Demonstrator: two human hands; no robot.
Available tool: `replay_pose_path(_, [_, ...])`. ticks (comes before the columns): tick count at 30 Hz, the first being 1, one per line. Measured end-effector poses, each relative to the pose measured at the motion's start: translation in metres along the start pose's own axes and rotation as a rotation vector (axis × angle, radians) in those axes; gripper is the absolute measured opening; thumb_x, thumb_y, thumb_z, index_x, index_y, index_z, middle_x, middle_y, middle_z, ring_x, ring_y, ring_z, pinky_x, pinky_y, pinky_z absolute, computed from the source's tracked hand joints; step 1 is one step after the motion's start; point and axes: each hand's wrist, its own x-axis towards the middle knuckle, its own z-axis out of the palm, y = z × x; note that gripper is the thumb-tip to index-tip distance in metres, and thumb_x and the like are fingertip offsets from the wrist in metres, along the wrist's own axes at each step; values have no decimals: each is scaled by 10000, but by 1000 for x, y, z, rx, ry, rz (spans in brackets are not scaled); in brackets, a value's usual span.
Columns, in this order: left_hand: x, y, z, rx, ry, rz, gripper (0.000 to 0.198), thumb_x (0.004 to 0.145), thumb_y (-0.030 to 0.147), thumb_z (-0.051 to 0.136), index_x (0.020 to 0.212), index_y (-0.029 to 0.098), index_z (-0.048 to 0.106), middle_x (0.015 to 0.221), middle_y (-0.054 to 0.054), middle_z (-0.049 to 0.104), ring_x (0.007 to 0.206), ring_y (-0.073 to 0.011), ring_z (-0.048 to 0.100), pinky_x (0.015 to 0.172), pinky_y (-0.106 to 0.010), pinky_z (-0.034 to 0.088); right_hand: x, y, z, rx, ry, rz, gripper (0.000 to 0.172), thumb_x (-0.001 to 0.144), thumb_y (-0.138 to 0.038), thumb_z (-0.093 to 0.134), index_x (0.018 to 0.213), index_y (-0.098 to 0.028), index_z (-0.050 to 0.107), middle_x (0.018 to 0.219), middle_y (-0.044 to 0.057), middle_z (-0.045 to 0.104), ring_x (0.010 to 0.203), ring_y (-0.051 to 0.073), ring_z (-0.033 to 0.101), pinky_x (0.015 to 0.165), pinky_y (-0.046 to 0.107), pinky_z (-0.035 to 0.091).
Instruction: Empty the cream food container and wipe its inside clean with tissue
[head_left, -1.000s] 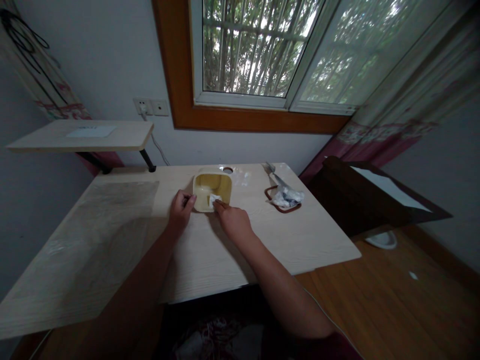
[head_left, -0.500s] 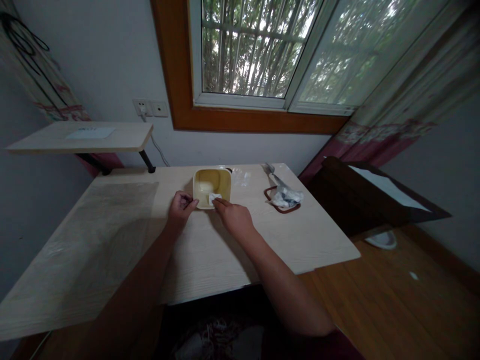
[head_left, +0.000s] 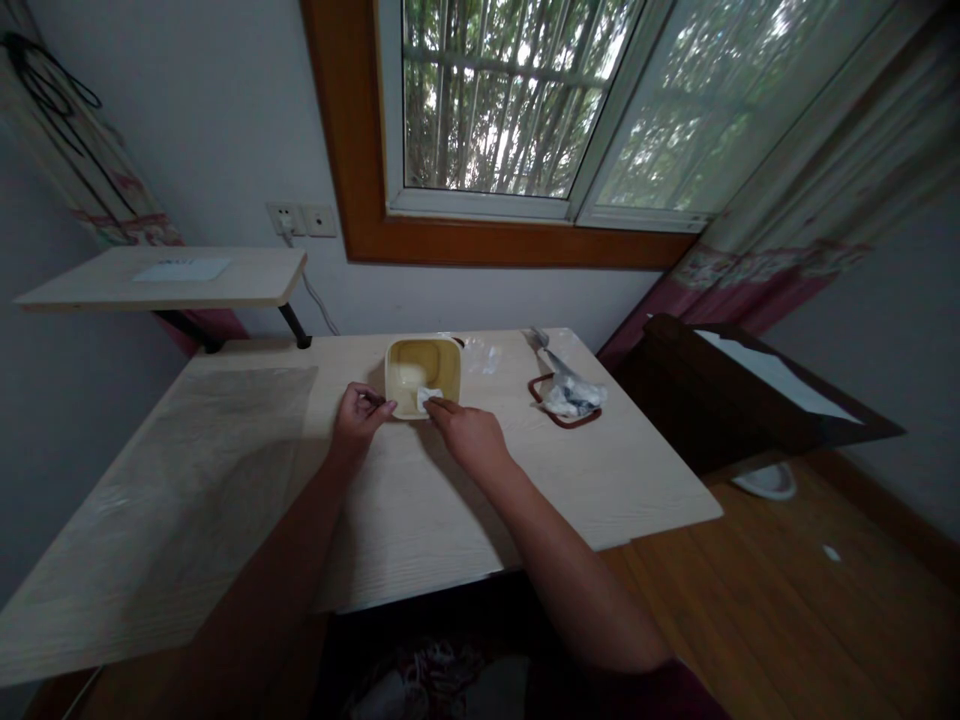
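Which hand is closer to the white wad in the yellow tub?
Right. The right hand has its fingertips at the wad, by the tub's near edge. The left hand is at the tub's near-left corner, apart from the wad.

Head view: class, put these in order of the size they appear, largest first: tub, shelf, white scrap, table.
1. Table
2. Shelf
3. Tub
4. White scrap, partly covered by fingers, so its full size is hidden.
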Motion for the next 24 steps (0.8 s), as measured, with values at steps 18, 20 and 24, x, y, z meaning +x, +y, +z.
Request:
replay_pose_path(18, [1,2,-1,-76,-42,-101,384,673,348,837,819,202,513,756,33,525,681,-110,505,642,-228,406,0,1,-3,0,-28,13,434,1075,-308,368,1483,-294,517,1516,71,560,1090,236,719,880,379,592])
replay_pose_path(20, [1,0,-2,-61,-36,-82,386,673,355,835,808,204,506,752,33,515,672,-112,488,627,-229,390,-1,1,-3,9,-28,12,433,1077,-313,373,1485,-291,514,1512,80,563,1102,234,716,892,378,587])
replay_pose_path(24, [1,-1,-3,-52,-53,-64,368,701,358,821,799,207,501,741,33,492,672,-117,463,625,-233,370,-1,2,-1,19,-9,3,430,1073,-341,389,1478,-289,524,1503,69,573,1084,241,722,881,381,594])
